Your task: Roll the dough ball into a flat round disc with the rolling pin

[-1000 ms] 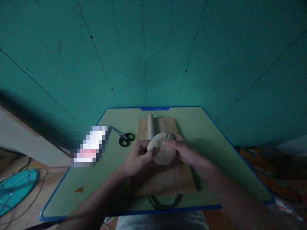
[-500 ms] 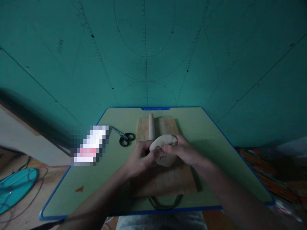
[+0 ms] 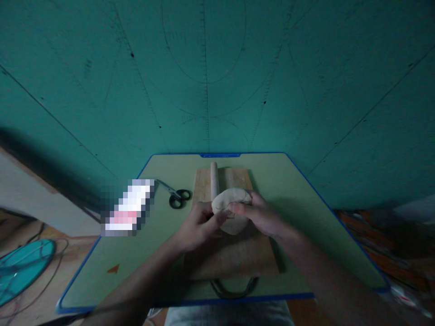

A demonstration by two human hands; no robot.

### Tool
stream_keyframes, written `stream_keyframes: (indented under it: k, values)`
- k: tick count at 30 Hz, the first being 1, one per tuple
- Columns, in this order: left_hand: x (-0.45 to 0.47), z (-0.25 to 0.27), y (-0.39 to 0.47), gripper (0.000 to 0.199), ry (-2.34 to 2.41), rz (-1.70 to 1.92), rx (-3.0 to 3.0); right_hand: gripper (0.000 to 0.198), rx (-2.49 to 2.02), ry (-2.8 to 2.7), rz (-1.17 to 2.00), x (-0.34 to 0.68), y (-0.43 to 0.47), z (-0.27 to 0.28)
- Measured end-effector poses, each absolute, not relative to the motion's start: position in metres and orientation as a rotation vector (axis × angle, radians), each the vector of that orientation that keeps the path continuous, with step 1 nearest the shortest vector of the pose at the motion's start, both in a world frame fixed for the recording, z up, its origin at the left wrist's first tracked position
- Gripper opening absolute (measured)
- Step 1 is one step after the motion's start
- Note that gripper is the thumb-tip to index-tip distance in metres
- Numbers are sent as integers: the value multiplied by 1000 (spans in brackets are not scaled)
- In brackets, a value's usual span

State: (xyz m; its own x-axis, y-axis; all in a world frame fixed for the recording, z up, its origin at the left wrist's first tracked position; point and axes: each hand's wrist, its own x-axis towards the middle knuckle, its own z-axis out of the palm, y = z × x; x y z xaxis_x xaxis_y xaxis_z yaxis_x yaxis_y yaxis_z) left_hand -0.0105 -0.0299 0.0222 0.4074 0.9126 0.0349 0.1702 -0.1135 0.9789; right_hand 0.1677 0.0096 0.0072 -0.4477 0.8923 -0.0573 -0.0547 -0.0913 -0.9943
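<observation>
A pale slab of dough (image 3: 234, 197) is gripped between my two hands above a wooden board (image 3: 234, 258). Its far edge is folded over toward me, and the lower part hangs down close to the board; whether it touches cannot be made out. My left hand (image 3: 202, 224) pinches the dough's left side, thumb in front. From the right, my right hand (image 3: 260, 213) holds the other side with its thumb pressed on the fold. Just beyond the dough lies a wooden rolling pin (image 3: 214, 179), its near end hidden by hand and dough.
Black-handled scissors (image 3: 175, 194) lie left of the board on a green table (image 3: 302, 253) with a blue rim. Beside them is a blurred-out bright rectangle (image 3: 131, 206). A small brown scrap (image 3: 113, 269) sits at the front left. A green marked wall (image 3: 217, 90) rises behind.
The folded edge of the dough has shifted slightly and looks a little wider. Both hands keep their hold in nearly the same place.
</observation>
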Motion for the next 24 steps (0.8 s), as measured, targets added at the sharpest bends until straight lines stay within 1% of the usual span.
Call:
stream_keyframes:
  k: [2,6,8,13,19,24]
  values:
    - [-12,25,-29,48,1028,867,1566,35,-935,-1475,1653,168,9,9]
    - [-16,27,-26,50,1124,932,1585,48,-794,-1485,1779,167,6,12]
    - [-16,26,-25,50,1132,957,1578,51,-753,-1470,1811,165,4,11]
    - [-14,17,-24,45,1119,1001,1543,50,-850,-1436,1720,161,3,8]
    - [-21,14,-24,38,1035,943,1795,43,-868,-1353,1631,159,5,13]
    - [-22,14,-21,38,1178,846,1905,39,-859,-1308,1596,159,7,14]
